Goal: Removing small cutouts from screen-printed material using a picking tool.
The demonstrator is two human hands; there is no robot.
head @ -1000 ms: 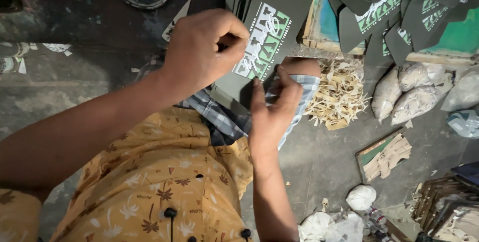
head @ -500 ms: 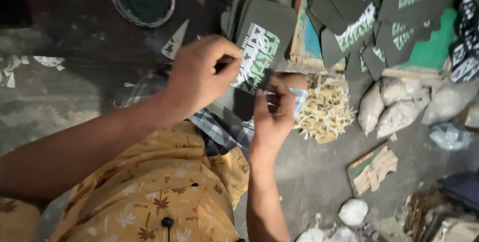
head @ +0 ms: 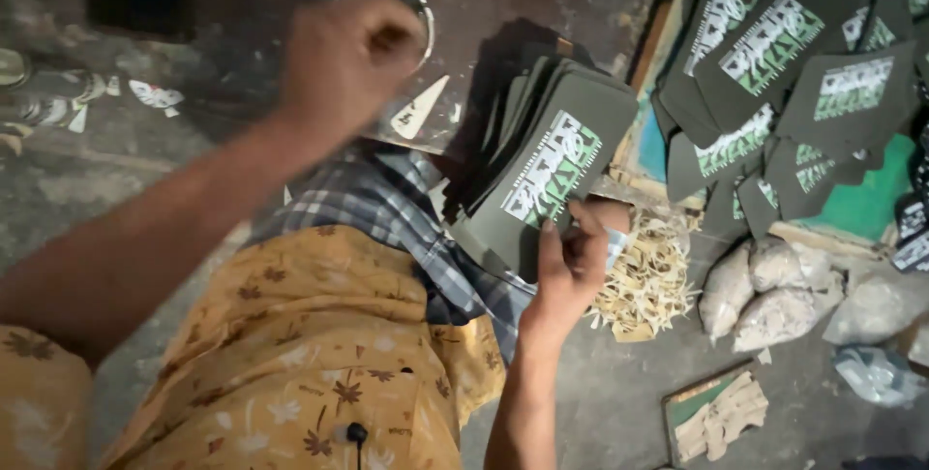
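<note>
Stack of dark printed panels on the lap, right hand at its near edge.

The stack of dark grey panels, its top one printed white and green, leans on the checked cloth over the person's lap, centre of the scene. The right hand touches its near edge, thumb up against the top panel, fingers curled together. The left hand, blurred, is raised to the left and clear of the stack, fingers closed in an empty-looking fist. Just right lies a heap of pale trimmings, then filled plastic bags; more printed panels spread at far right.
</note>
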